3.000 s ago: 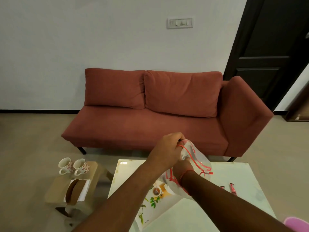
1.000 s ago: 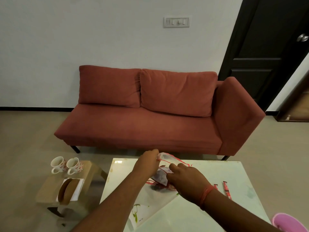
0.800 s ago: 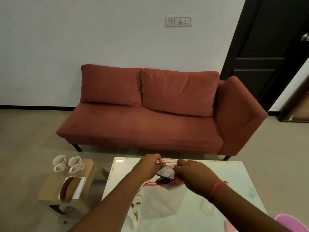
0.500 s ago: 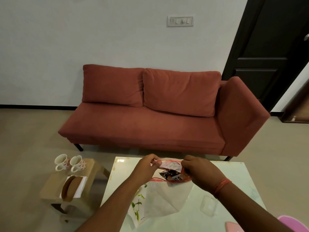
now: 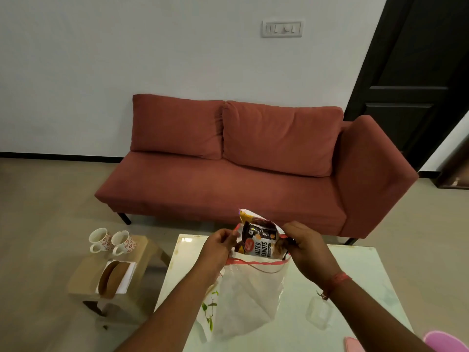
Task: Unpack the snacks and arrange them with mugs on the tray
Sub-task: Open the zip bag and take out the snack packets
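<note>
Over the white table [image 5: 355,278] I hold a clear plastic bag [image 5: 250,293] with a red rim. My left hand [image 5: 219,246] grips the bag's left rim. My right hand [image 5: 305,246] pinches the snack packets [image 5: 260,241] sticking out of the bag's mouth, a black salted-peanuts packet in front. A white tray with a leaf print [image 5: 206,311] lies under the bag, mostly hidden. Two white mugs with red flowers [image 5: 111,241] stand on a low wooden stool [image 5: 86,278] to the left of the table.
A brown oval dish on white paper [image 5: 115,276] lies on the stool. A clear plastic lid [image 5: 318,313] rests on the table at right. Pink items [image 5: 441,341] show at the bottom right corner. A red sofa [image 5: 241,158] stands behind the table.
The bag has been lifted and its mouth pulled open. My right hand has drawn the snack packets up out of the bag's mouth. The camera view shifted slightly.
</note>
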Available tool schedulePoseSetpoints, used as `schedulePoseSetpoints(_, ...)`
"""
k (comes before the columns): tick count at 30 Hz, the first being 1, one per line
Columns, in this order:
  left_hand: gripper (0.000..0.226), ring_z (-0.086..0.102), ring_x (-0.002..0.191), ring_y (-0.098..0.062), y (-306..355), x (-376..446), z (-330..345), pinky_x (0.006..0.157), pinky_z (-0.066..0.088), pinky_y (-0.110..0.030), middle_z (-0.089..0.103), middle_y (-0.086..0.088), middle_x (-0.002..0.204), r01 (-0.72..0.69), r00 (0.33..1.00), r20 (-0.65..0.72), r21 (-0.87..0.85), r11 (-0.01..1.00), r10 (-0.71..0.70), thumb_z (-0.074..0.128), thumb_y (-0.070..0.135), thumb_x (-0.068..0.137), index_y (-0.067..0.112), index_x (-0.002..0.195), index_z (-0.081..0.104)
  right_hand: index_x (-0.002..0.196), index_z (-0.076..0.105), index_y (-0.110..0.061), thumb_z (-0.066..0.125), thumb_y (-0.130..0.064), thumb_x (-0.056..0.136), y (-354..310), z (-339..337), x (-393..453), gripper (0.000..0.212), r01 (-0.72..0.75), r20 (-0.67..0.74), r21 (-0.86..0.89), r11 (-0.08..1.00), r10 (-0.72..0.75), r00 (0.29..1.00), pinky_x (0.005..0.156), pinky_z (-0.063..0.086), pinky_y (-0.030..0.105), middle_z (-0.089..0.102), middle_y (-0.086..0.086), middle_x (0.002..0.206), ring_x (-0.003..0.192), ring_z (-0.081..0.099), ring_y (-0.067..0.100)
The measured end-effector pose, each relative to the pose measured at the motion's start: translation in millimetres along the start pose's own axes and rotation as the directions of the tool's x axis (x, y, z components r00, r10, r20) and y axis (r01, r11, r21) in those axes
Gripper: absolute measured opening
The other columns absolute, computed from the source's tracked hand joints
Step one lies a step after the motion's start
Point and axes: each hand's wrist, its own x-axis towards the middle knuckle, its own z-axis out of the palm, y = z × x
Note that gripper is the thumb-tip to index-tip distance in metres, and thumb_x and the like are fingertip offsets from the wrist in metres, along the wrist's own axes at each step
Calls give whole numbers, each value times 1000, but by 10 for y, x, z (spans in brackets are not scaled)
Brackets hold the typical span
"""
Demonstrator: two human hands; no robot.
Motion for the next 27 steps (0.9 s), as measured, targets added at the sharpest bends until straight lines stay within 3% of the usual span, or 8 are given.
schedulePoseSetpoints(4,12,64,79,-17,-4,40,25,65,52,-28,70,0,93,-51,996,-66,67,996,56,54,28,99,25,94,65,74,58,-22,67,2,84,-63,165,30,27,-84,-110,107,991,95,989,62,42,16,57,-10,76,74,55,6)
schedulePoseSetpoints(6,15,58,72,-17,-9,82,-10,60,47,-28,67,-5,91,-57,993,-97,75,996,65,52,28,100,22,91,63,74,57,-19,67,-7,87,-57,271,66,20,-129,-143,194,973,158,977,63,48,25,58,-8,76,73,56,9)
schedulePoseSetpoints(8,20,57,71,-17,-6,113,-46,59,44,-26,66,-4,87,-56,989,-131,74,996,66,53,38,98,22,89,62,78,60,-20,63,-23,88,-67,355,111,10,-201,-122,354,914,258,959,66,57,44,63,-1,80,78,64,20)
schedulePoseSetpoints(10,23,58,73,-16,-23,150,-97,58,42,-25,65,-2,85,-45,986,-155,63,997,54,54,43,97,23,87,61,86,65,-21,62,-25,91,-133,421,150,7,-266,-77,572,776,373,924,74,60,50,70,5,90,87,70,29)
schedulePoseSetpoints(14,20,60,80,-15,-96,227,-262,59,43,-23,66,-1,90,-22,983,-180,94,995,39,51,41,99,24,93,61,107,69,-17,55,-7,97,-344,447,241,19,-255,-12,852,457,504,863,80,60,42,74,9,105,100,71,28)
schedulePoseSetpoints(17,25,58,77,-13,-184,288,-418,58,41,-21,65,0,90,-32,978,-201,112,993,54,49,40,100,19,102,62,111,68,-17,52,-9,99,-377,521,280,21,-227,-11,914,336,580,815,81,60,43,73,8,108,99,71,25)
schedulePoseSetpoints(22,24,58,77,-15,-401,464,-649,72,53,-32,65,-1,90,-24,968,-248,77,997,42,50,38,100,19,103,64,120,63,-10,51,-16,101,-77,901,202,23,-349,34,890,293,720,693,81,60,44,70,14,115,104,69,28)
schedulePoseSetpoints(27,17,62,90,-18,-634,502,-716,87,55,-38,64,7,94,51,956,-291,52,997,-33,50,39,100,28,104,62,95,67,-11,56,-16,99,488,1496,10,13,-609,192,769,196,837,512,75,60,44,70,16,105,103,67,33)
